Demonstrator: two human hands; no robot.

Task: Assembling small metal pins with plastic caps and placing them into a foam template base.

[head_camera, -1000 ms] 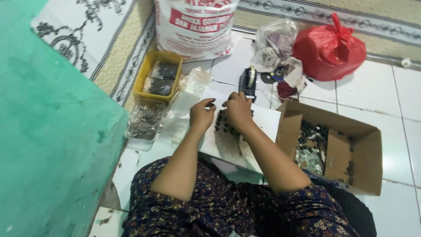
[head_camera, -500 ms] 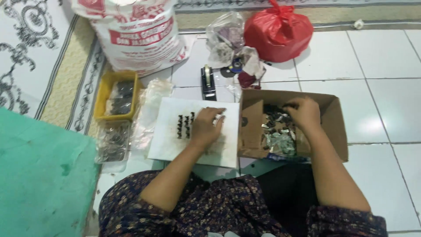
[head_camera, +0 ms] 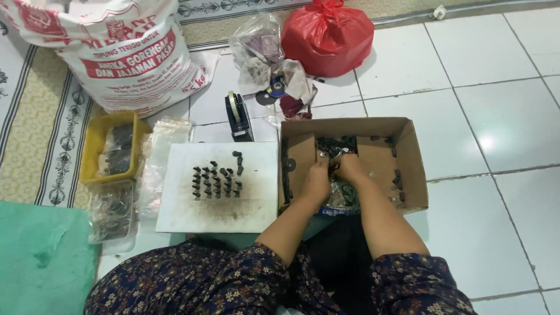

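You sit on a white tiled floor (head_camera: pixel 513 116) and look down at your lap; both your hands are inside an open cardboard box (head_camera: pixel 408 157) just in front of your knees; your left hand (head_camera: pixel 317 182) and right hand (head_camera: pixel 352 169) sit side by side, fingers curled down into a heap of small dark and shiny parts (head_camera: pixel 335 149); whether either hand has closed on a piece I cannot tell, since the fingertips are buried.

To the left of the box, touching it, lies a white board (head_camera: pixel 251 204); on it stand small dark pieces in neat rows (head_camera: pixel 217 179). Behind the board stands a black tape dispenser (head_camera: pixel 238 116); further left, a yellow tray (head_camera: pixel 96 143) and clear plastic bags (head_camera: pixel 114 213). A large printed sack (head_camera: pixel 116 52) and a red plastic bag (head_camera: pixel 326 38) rest beyond.

Judging by this, you are at the picking stage; the next move calls for lifting out parts and carrying them left to the board, upright beside the rows.
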